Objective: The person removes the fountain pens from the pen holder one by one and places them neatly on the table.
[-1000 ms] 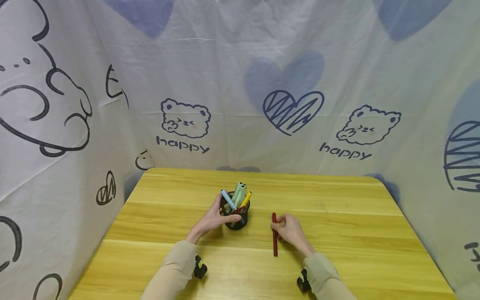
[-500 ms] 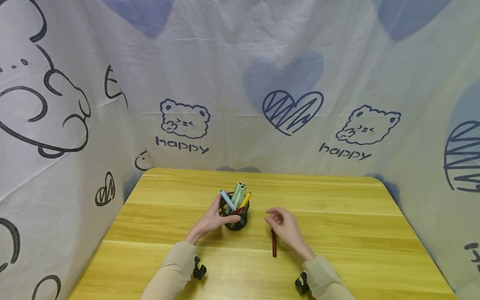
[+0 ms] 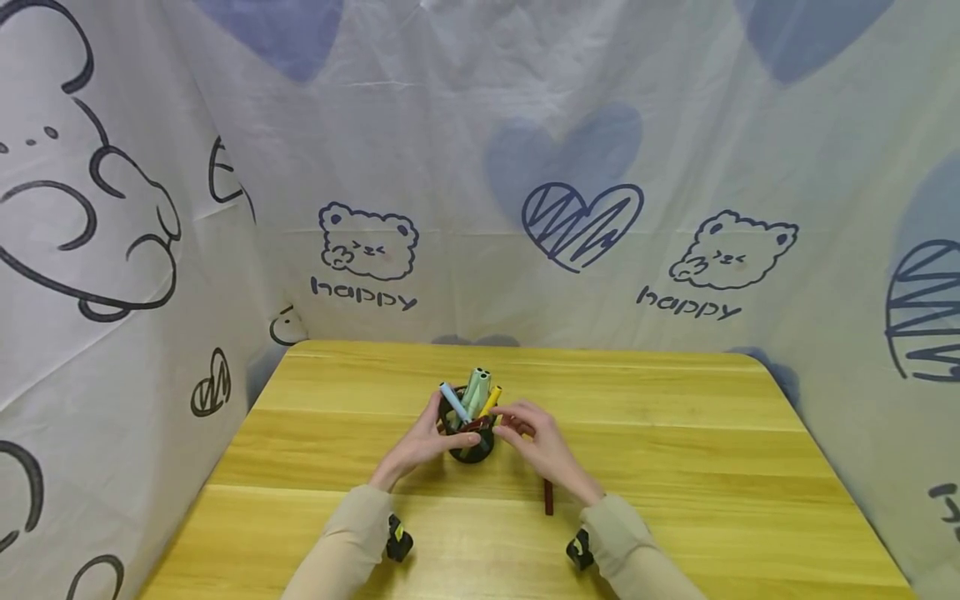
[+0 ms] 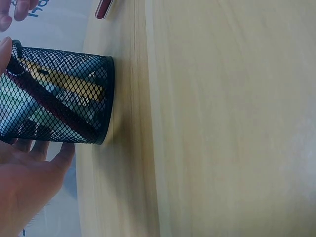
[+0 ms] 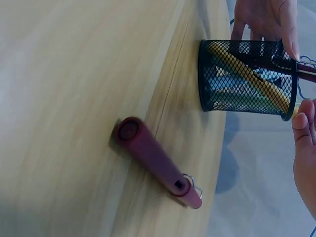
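A black mesh pen holder [image 3: 472, 452] stands upright on the table, with the left hand [image 3: 422, 443] curled round its left and near sides. Blue, pale green, yellow and dark red pens lean inside; the yellow pen [image 3: 491, 401] slants to the right. Beside the rim, the right hand [image 3: 542, 443] has bent fingers and a gap to its thumb, close to the yellow pen; whether they touch is unclear. A dark red pen [image 5: 155, 163] with a metal clip lies on the table, partly hidden under the right hand in the head view.
The wood-grain table [image 3: 315, 467] runs back to a pale curtain [image 3: 465, 275] printed with hearts and bears. More curtain hangs along the left and right. Black wrist cameras [image 3: 399, 539] sit by both sleeves.
The right hand has let go of the dark red pen on the table and moved left to the holder's rim. The left hand has stayed on the holder.
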The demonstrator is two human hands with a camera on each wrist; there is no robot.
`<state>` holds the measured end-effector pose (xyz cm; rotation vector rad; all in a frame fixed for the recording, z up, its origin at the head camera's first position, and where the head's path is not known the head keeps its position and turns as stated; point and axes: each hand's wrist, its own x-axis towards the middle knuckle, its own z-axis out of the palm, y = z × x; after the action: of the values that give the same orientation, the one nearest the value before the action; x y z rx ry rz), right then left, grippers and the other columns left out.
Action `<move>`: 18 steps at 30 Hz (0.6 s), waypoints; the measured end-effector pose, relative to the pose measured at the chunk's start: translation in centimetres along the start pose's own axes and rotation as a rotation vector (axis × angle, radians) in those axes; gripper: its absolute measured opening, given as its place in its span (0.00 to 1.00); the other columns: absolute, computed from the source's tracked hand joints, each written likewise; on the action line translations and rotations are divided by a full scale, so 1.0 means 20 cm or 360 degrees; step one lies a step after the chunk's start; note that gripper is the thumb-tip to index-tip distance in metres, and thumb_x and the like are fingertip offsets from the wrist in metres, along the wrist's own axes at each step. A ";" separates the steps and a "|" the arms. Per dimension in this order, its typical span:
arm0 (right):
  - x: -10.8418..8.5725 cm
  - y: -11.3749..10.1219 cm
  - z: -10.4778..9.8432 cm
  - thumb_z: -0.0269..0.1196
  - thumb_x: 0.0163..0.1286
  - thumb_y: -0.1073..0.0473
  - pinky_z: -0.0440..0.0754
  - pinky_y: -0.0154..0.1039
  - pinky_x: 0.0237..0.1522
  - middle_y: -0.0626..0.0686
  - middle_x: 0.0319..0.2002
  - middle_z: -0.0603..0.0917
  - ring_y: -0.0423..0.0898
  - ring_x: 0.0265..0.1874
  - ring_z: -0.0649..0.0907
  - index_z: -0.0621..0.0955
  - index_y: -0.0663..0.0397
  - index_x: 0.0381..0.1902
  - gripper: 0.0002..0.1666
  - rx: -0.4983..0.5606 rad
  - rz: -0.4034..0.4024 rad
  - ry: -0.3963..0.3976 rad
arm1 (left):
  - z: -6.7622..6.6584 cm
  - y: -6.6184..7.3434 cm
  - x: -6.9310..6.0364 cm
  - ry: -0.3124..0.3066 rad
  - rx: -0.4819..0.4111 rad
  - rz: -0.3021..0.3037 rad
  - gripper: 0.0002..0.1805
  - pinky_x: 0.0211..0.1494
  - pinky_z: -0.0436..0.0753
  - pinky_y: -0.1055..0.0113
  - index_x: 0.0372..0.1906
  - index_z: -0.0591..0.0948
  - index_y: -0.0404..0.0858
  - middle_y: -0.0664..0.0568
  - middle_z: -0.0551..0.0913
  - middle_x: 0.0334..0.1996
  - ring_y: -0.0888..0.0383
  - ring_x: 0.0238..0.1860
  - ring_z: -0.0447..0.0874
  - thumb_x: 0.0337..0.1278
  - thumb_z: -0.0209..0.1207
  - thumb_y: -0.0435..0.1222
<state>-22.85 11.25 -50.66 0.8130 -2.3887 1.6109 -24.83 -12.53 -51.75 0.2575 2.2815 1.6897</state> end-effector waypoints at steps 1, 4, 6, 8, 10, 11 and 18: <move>0.01 0.00 0.01 0.63 0.72 0.63 0.84 0.32 0.36 0.57 0.41 0.83 0.40 0.35 0.81 0.83 0.60 0.56 0.17 0.0005 -0.0003 -0.0011 | 0.00 0.00 0.00 0.0000 0.0000 0.0000 0.60 0.77 0.52 0.30 0.82 0.46 0.52 0.37 0.41 0.82 0.33 0.81 0.40 0.51 0.74 0.51; 0.02 0.00 0.02 0.62 0.72 0.65 0.83 0.33 0.35 0.58 0.40 0.82 0.44 0.34 0.80 0.82 0.62 0.57 0.17 0.0003 -0.0019 -0.0028 | 0.00 0.00 0.00 0.0001 -0.0011 0.0010 0.61 0.77 0.53 0.31 0.82 0.46 0.50 0.37 0.42 0.82 0.34 0.81 0.41 0.51 0.74 0.51; 0.02 0.00 0.02 0.62 0.72 0.66 0.82 0.34 0.35 0.59 0.40 0.82 0.45 0.33 0.79 0.82 0.63 0.58 0.18 -0.0002 -0.0032 -0.0043 | 0.00 0.00 0.01 0.0001 -0.0016 0.0016 0.61 0.77 0.53 0.31 0.82 0.45 0.48 0.37 0.43 0.82 0.35 0.81 0.41 0.51 0.74 0.51; 0.02 0.00 0.03 0.62 0.72 0.66 0.82 0.33 0.36 0.59 0.41 0.82 0.45 0.34 0.79 0.82 0.63 0.58 0.18 -0.0013 -0.0038 -0.0058 | 0.00 0.00 0.01 -0.0004 -0.0021 0.0019 0.61 0.77 0.54 0.32 0.82 0.45 0.47 0.38 0.43 0.82 0.35 0.81 0.42 0.51 0.74 0.50; 0.03 -0.01 0.02 0.62 0.72 0.65 0.82 0.33 0.37 0.57 0.41 0.82 0.43 0.34 0.78 0.82 0.62 0.59 0.19 -0.0017 -0.0035 -0.0075 | 0.00 0.00 0.01 -0.0007 -0.0026 0.0021 0.61 0.77 0.55 0.32 0.82 0.45 0.47 0.38 0.44 0.82 0.35 0.81 0.42 0.51 0.74 0.50; 0.03 0.00 0.02 0.62 0.72 0.64 0.81 0.32 0.38 0.57 0.42 0.82 0.42 0.35 0.78 0.82 0.61 0.59 0.19 -0.0022 -0.0032 -0.0084 | 0.00 0.00 0.01 -0.0008 -0.0030 0.0022 0.61 0.77 0.55 0.32 0.82 0.45 0.47 0.38 0.44 0.82 0.35 0.81 0.42 0.52 0.74 0.50; 0.04 0.00 0.02 0.62 0.72 0.60 0.79 0.30 0.37 0.55 0.42 0.81 0.37 0.33 0.77 0.83 0.59 0.59 0.19 -0.0066 -0.0011 -0.0127 | 0.00 0.00 0.01 -0.0011 -0.0043 0.0023 0.60 0.78 0.56 0.33 0.82 0.46 0.50 0.39 0.44 0.82 0.35 0.81 0.43 0.52 0.73 0.50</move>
<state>-23.46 10.57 -50.46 0.8928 -2.4615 1.5494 -24.91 -12.45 -51.82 0.2743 2.2552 1.7228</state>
